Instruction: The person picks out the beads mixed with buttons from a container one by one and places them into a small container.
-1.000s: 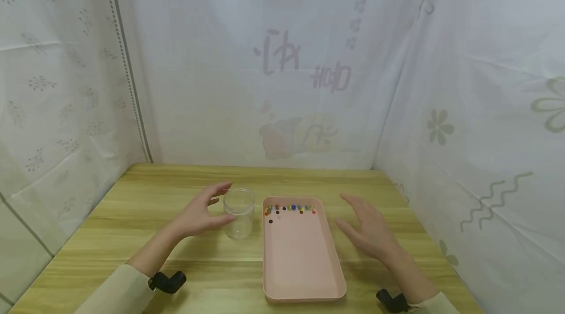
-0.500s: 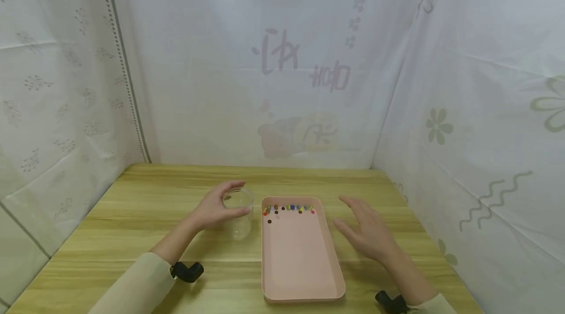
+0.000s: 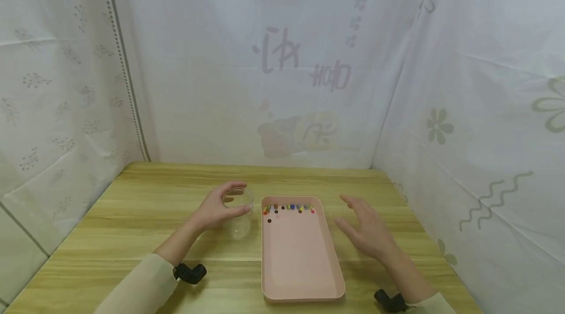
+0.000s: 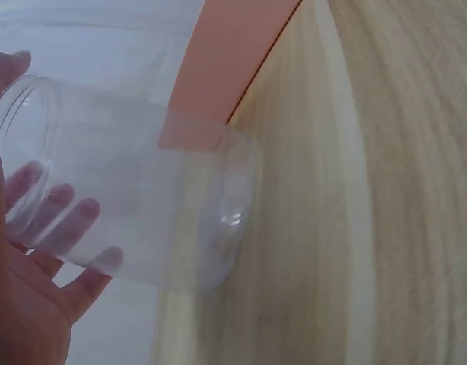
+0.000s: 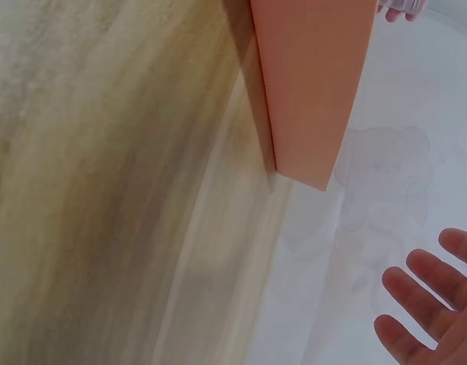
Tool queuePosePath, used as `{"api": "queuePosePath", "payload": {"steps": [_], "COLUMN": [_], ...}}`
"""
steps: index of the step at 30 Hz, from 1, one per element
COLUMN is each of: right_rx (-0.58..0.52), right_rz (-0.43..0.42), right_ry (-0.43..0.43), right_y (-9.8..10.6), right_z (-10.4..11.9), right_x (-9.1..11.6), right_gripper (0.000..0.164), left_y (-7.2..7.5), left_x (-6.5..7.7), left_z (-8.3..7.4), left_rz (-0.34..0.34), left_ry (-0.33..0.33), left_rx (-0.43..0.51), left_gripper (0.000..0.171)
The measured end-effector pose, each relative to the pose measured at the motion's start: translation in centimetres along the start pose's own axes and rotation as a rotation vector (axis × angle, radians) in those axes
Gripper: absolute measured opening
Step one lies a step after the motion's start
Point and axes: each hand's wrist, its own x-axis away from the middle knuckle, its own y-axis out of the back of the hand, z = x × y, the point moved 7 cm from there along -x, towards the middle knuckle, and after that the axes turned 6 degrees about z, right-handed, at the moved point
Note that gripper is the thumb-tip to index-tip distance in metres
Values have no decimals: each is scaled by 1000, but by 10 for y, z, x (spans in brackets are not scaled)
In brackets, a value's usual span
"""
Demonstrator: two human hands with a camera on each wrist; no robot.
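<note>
Lower centre, our left hand (image 3: 217, 207) grips the clear jar (image 3: 238, 228), seemingly steadying it; right of centre, our right hand (image 3: 368, 230) hovers, spread and empty.

Illegible characters (image 3: 286, 49) on white curtain (image 3: 198, 59)

1. Worktop (image 3: 154, 196): pale, wood-grained.
2. Back cloth (image 3: 198, 83): hangs beyond the worktop's far edge, whitish, faintly printed with lettering (image 3: 331, 76).
3. Left cloth (image 3: 57, 108): along the left edge, sprig-patterned.
4. Right cloth (image 3: 485, 122): along the right edge, printed with greenish flowers (image 3: 439, 126).
</note>
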Motion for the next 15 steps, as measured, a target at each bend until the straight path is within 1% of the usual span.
{"api": "queuePosePath", "payload": {"steps": [3, 6, 11, 13, 15], "right_rx": [-68, -177, -374, -449, -520], "right_rz": [-7, -12, -19, -22, -24], "right_ry": [-39, -97, -213, -241, -248], "right_y": [2, 5, 8, 9, 11], "right_z": [-6, -13, -25, -28, -29], "right_x": [-3, -8, -16, -19, -22], "right_gripper": [58, 52, 47, 47, 46], "left_y": [-2, -3, -4, -5, -5], "left_x": [-1, -1, -1, -1, -1], "left_z": [1, 1, 4, 4, 5], "left_rz": [-6, -12, -18, -19, -19], "left_ry": [-17, -30, -23, -22, -25], "left_rx": [43, 67, 74, 73, 76], "left_gripper": [64, 61, 59, 59, 59]}}
